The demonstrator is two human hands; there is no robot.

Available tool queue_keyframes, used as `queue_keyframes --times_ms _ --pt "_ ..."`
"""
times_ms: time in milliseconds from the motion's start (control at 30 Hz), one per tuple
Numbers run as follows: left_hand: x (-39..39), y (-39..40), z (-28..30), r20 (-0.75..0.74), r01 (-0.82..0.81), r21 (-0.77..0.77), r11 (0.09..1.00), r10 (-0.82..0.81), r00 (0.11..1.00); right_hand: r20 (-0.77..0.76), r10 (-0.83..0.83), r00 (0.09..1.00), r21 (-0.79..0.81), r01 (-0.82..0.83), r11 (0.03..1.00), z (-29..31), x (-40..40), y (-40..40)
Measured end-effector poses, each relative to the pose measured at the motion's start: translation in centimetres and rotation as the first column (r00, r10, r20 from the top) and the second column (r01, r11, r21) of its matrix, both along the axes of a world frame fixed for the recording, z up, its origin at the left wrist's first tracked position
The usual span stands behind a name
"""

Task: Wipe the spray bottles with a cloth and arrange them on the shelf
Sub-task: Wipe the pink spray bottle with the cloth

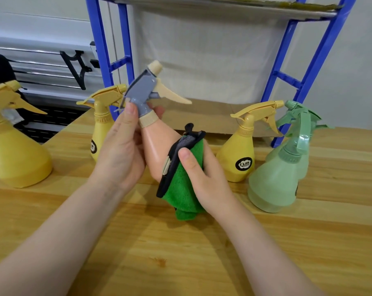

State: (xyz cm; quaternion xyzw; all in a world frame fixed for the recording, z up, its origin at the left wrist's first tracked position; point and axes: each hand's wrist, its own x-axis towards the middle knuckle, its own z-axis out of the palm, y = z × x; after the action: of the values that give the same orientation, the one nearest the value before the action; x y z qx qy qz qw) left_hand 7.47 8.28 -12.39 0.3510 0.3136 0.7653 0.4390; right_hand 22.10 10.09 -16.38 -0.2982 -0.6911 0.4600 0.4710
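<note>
My left hand (pixel 122 150) grips the neck of a pink spray bottle (pixel 157 150) with a grey head and cream trigger, held tilted above the wooden table (pixel 180 253). My right hand (pixel 200 174) presses a green cloth (pixel 184 189) with a black edge against the bottle's lower body. Three yellow spray bottles stand on the table: one at the far left (pixel 14 146), one behind my left hand (pixel 102 124), one right of centre (pixel 239 154). Two pale green bottles (pixel 276 178) stand at the right, one behind the other. The blue shelf frame (pixel 304 77) rises behind.
A cardboard sheet (pixel 212 116) lies on the shelf's lower level behind the bottles. A white cabinet with metal rails and a black bracket (pixel 76 67) stands at the back left. The table's left edge drops off near the far-left yellow bottle.
</note>
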Motion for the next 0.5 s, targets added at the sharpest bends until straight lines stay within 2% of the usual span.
queue_keyframes --times_ms 67,133,200,267,400,500 --pt "0.2 -0.1 -0.1 -0.020 0.026 0.021 0.999 -0.026 0.999 -0.067 -0.017 0.998 -0.076 0.012 0.997 0.3 0.0 -0.1" --pt "0.3 -0.2 0.0 -0.010 0.029 0.039 0.999 -0.029 1.000 -0.210 -0.082 0.974 -0.265 0.024 0.964 0.6 -0.3 -0.2" --pt "0.4 -0.3 -0.1 0.042 -0.023 0.046 0.999 0.021 0.999 -0.347 -0.178 0.921 -0.486 -0.014 0.874 0.7 -0.9 -0.4" --pt "0.8 -0.4 -0.3 0.085 -0.091 0.056 0.994 0.086 0.993 -0.424 -0.214 0.880 -0.638 -0.123 0.760 0.8 -1.4 -0.6" --pt "1.7 -0.7 -0.7 0.052 -0.197 0.114 0.974 0.193 0.980 -0.523 -0.192 0.830 -0.748 -0.340 0.570 1.6 -1.1 -1.3" --pt "1.7 -0.8 -1.1 -0.095 -0.244 0.164 0.956 0.262 0.960 -0.561 -0.162 0.812 -0.771 -0.441 0.460 1.5 -1.0 -1.7"
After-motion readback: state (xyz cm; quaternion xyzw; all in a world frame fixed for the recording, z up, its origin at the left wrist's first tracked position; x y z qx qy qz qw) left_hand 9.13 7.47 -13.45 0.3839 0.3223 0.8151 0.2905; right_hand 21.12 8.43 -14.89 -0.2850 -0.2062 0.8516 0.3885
